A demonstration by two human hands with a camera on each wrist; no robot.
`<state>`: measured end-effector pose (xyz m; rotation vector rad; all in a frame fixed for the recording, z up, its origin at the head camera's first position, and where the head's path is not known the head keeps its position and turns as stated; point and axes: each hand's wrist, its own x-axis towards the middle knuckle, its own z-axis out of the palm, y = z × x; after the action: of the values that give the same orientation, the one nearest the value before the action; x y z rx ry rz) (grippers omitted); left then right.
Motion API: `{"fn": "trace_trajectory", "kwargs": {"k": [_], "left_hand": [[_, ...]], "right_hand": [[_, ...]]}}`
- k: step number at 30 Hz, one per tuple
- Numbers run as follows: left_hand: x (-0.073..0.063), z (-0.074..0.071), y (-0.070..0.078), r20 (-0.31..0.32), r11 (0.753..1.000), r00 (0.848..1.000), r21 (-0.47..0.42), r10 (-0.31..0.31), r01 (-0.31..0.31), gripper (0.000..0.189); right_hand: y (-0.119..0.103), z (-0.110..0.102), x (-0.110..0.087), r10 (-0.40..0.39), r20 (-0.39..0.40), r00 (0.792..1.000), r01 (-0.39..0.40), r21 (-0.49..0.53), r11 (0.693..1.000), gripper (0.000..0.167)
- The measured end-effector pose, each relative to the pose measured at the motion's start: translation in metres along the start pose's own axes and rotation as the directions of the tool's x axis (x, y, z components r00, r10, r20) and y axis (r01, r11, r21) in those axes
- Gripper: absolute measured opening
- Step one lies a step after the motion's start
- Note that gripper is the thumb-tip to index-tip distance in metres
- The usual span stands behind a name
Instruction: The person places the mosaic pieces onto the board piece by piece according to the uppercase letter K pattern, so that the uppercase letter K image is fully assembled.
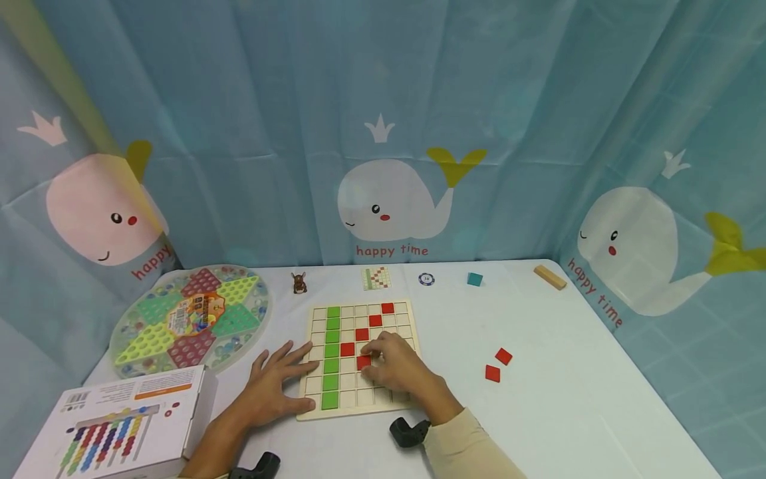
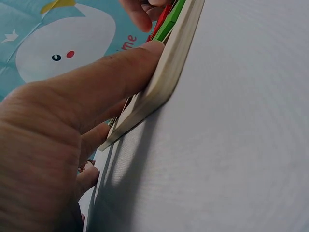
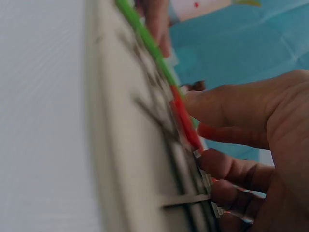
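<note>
A wooden grid board [image 1: 350, 399] lies on the table. One column of it is filled with green tiles [image 1: 331, 366], and red tiles [image 1: 375, 320] form a diagonal to the right of that column. With thumb and fingers my right hand [image 1: 395, 362] pinches a red tile [image 3: 183, 118] at the lower end of the diagonal, down at the board's surface. My left hand [image 1: 272, 386] rests on the board's left edge, fingers spread and straight. Its thumb [image 2: 120, 70] presses on the frame near a corner. Two loose red tiles [image 1: 498, 366] lie to the right of the board.
Behind the board are a small pattern card [image 1: 376, 278], a brown animal figure [image 1: 299, 283], a poker chip [image 1: 426, 279], a teal block [image 1: 475, 279] and a wooden stick [image 1: 550, 277]. A round board game [image 1: 161, 352] and a white box [image 1: 128, 412] stand at left.
</note>
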<state>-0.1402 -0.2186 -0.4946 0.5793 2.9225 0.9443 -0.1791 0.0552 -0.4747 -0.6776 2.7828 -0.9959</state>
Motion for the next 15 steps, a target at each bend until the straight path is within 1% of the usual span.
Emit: {"fn": "trace_trajectory", "kwargs": {"k": [4,9,12,15], "left_hand": [[-0.001,0.0,-0.001,-0.003,1.0,1.0,0.002,0.002,-0.002,0.071],[-0.001,-0.001,-0.002,-0.01,1.0,1.0,0.009,0.005,-0.005,0.071],[-0.001,-0.001,-0.001,-0.008,1.0,1.0,0.009,0.009,-0.009,0.072],[-0.002,-0.001,0.0,-0.004,1.0,1.0,0.009,0.005,-0.005,0.072]], "right_hand": [[-0.004,-0.003,0.0,0.009,0.031,0.999,-0.011,0.045,0.999,0.027],[-0.008,-0.01,-0.002,0.012,0.058,0.998,-0.018,0.109,0.994,0.025],[-0.01,-0.019,-0.005,-0.016,0.047,0.999,0.009,0.137,0.991,0.025],[-0.015,-0.035,-0.01,-0.049,0.014,0.999,0.046,0.149,0.988,0.026]]}}
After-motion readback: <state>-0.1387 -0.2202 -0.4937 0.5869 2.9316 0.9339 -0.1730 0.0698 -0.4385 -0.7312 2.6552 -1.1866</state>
